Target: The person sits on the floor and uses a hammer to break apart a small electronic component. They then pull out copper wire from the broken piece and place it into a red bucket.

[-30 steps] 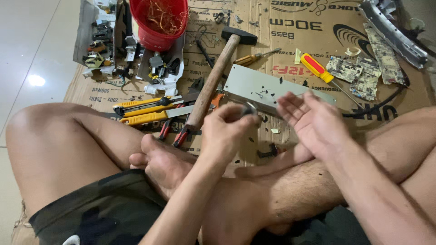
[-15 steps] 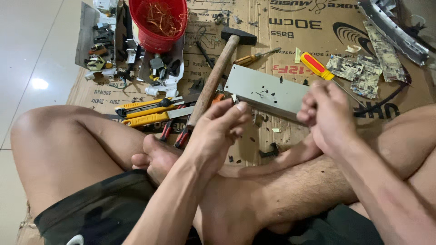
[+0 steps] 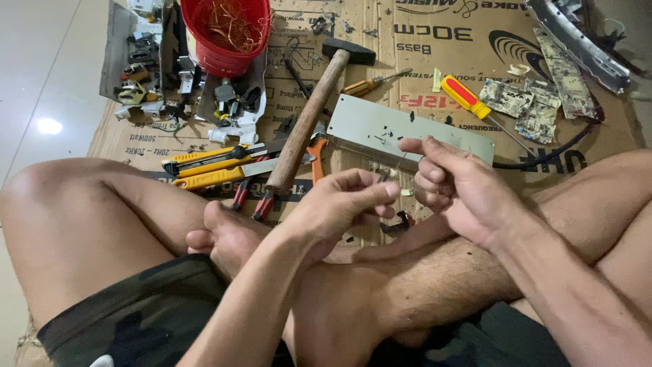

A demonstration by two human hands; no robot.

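Observation:
I sit cross-legged on a sheet of cardboard [image 3: 435, 47]. My left hand [image 3: 339, 207] hovers over my shins, thumb and forefinger pinched together on something tiny that I cannot identify. My right hand [image 3: 462, 190] is close beside it, forefinger stretched out and the other fingers curled; whether it holds anything is hidden. Just beyond both hands a grey metal plate [image 3: 407, 129] with small holes lies flat. A hammer [image 3: 305, 126] with a wooden handle lies diagonally to the plate's left.
Yellow utility knives [image 3: 204, 166] and orange-handled pliers [image 3: 316, 153] lie by the hammer. A red bucket [image 3: 227, 34] of copper wire stands at the back left among small parts. A red-and-yellow screwdriver [image 3: 465, 95], circuit board pieces [image 3: 536, 109] and a black cable [image 3: 557, 153] lie to the right.
My right hand was an open palm with the left fingers picking at it. The right fingers have since curled in, and the left hand has drawn back into a pinch.

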